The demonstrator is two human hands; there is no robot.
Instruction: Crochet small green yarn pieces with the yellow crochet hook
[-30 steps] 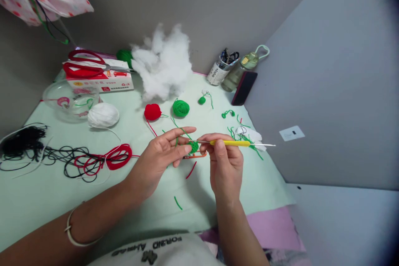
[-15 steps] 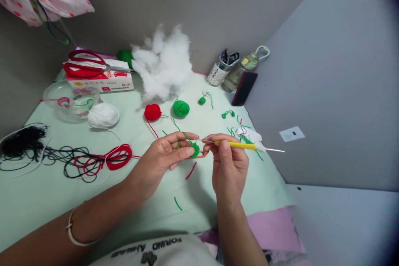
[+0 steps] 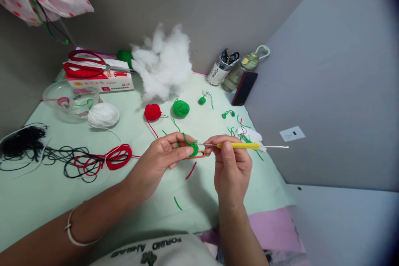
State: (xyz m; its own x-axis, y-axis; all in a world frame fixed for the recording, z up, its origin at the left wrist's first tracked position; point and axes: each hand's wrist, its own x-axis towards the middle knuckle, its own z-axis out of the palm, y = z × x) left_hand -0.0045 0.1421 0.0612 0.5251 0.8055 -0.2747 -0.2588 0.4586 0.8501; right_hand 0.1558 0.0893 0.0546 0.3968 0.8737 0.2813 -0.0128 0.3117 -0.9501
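My left hand (image 3: 162, 160) pinches a small green crocheted piece (image 3: 194, 148) between thumb and fingers, with green yarn running over the forefinger back to a green yarn ball (image 3: 181, 108). My right hand (image 3: 232, 165) grips a crochet hook with a yellow handle (image 3: 239, 146), held level; its metal tip reaches the green piece. An orange loop lies on the pale green cloth (image 3: 46, 191) just under the piece.
A red yarn ball (image 3: 152, 112), white yarn ball (image 3: 103, 115), white stuffing (image 3: 163, 66), glass bowl (image 3: 70, 99), red scissors (image 3: 84, 64) on a box, black and red cords (image 3: 77, 160), a pen cup (image 3: 220, 70), bottle (image 3: 241, 68) and phone (image 3: 244, 87) surround the hands. Grey walls stand right and behind.
My right hand and the hook have slid a little to the right. My left forefinger has curled down onto the green piece.
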